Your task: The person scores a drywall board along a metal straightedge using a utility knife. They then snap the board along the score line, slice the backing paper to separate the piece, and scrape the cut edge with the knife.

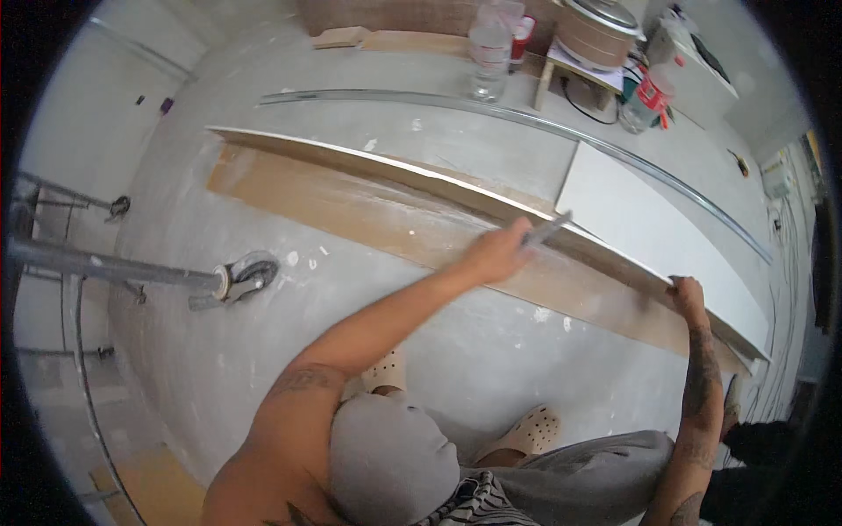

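Observation:
Across the floor in front of me lies a long plasterboard strip with a brown paper face (pixel 342 210). Along its far side a narrower strip stands up on edge, showing a thin white rim (pixel 421 170). My left hand (pixel 498 252) is closed round a slim grey knife-like tool (pixel 549 229), slightly blurred, whose end reaches the upright strip's top edge. Farther right, my right hand (pixel 690 300) grips that same white-edged strip, fingers over its top. Just beyond it a white board (pixel 649 210) lies flat.
Behind the boards runs a long metal profile (pixel 421 101). Large plastic bottles (pixel 489 57) and a cooker (pixel 596 35) on a small wooden stand are at the back. Left, a scaffold caster (pixel 250 273) stands on the floor. Cables (pixel 785 289) trail along the right.

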